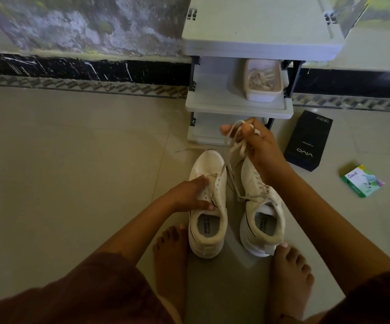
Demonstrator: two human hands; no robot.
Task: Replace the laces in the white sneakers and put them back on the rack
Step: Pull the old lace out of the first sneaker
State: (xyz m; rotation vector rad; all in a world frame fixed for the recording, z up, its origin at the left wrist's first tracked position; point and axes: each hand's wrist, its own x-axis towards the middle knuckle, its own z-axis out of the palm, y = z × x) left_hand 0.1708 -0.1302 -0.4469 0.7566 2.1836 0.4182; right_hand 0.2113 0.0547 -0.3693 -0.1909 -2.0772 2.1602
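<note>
Floor (72,160): pale beige tile, faint grout lines, taking up most of the frame. Wall (84,24) at upper left, mottled grey-green and stained. Below it a black skirting band (84,66) with white streaks, then a patterned grey border strip.

White rack (238,107) stands against the wall, upper centre, with three tiers in view. On the middle tier sits a pale tub (263,94) holding a tangle of light strands. They are too blurred to name for sure.

Both white sneakers sit on the floor in front of the rack, centre frame, toes toward it, side by side but not touching. Left hand (189,195) grasps the first sneaker (209,230) at the throat, thumb at the collar edge. Right hand (257,143) is raised over the toe of the second sneaker (263,220), clenched around a bunched lace (236,146). Its strands hang down between the shoes. I cannot tell which eyelets they run from.

Bare feet are planted just behind the heels, and the right big toe touches the second sneaker's heel.

A black box (308,141) lies right of the rack. A green carton (362,181) lies farther right, well apart.
</note>
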